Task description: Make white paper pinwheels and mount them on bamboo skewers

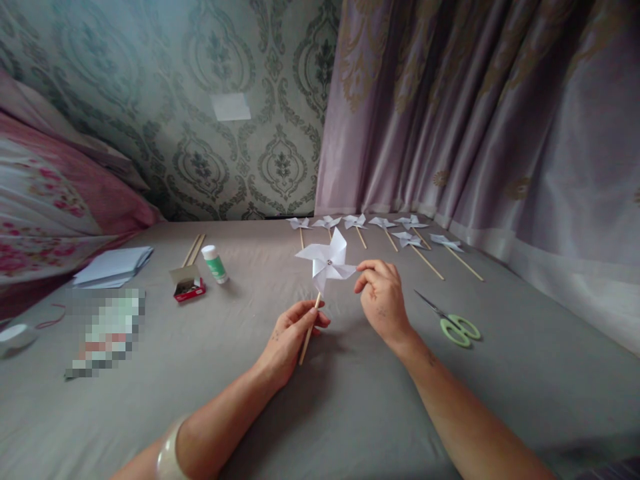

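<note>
A white paper pinwheel (336, 252) with a small pin at its centre stands up on a thin wooden stick (306, 341). My left hand (295, 332) is closed round that stick below the blades, thumb on top. To the right of the pinwheel is my right hand (384, 297), its fingers curled and the fingertips at the tip of the right-hand blade. Right of this hand, scissors (453, 327) with light green handles lie on the grey cloth, blades pointing away to the left.
Several finished pinwheels (383, 223) lie along the back right. At the left are a glue stick (215, 265), an open red box (189, 288) of small pieces, loose wooden sticks (193, 251), stacked white paper (114, 267), a blurred-out item (107, 333) and a white round object (17, 339).
</note>
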Action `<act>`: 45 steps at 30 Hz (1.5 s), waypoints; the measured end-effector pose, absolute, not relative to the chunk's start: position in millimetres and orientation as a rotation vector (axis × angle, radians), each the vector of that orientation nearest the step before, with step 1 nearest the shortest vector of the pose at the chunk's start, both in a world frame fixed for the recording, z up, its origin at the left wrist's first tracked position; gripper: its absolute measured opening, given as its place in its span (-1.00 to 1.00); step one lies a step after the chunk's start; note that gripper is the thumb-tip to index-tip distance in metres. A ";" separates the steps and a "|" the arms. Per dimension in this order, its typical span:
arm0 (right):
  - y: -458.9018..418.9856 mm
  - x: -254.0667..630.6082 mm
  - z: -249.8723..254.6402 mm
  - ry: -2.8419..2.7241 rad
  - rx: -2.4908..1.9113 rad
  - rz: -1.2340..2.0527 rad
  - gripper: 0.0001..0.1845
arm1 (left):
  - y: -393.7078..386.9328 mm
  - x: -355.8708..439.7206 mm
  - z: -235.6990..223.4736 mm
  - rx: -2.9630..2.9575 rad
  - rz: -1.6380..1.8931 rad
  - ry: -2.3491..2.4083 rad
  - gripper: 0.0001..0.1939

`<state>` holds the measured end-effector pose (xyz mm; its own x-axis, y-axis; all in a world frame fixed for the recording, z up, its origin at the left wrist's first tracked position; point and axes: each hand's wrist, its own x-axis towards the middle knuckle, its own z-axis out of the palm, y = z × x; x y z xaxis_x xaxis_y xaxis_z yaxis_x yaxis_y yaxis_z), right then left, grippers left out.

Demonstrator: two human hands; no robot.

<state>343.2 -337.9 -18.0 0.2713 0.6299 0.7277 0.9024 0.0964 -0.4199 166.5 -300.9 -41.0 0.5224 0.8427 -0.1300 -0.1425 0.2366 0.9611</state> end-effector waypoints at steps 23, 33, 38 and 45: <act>-336.2 350.6 -17.8 -1.403 -1.831 -0.664 -0.23 | -305.7 166.7 -33.7 1.167 0.740 0.779 -0.68; -340.6 348.8 -12.4 -1.377 -1.719 -0.586 -0.64 | -303.1 166.5 -37.7 1.144 0.752 0.784 -0.67; -339.0 352.1 -12.7 -1.370 -1.801 -0.664 -0.37 | -306.2 166.7 -34.3 1.203 0.737 0.771 -0.68; -339.0 360.6 -14.2 -1.429 -1.889 -0.681 -0.26 | -307.8 166.7 -36.4 1.270 0.694 0.729 -0.67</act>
<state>360.6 -339.0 -14.2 0.2661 0.6179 0.7399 0.9639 -0.1812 -0.1953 166.7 -307.8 -36.4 0.5954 0.7975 -0.0970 -0.0577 0.1629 0.9850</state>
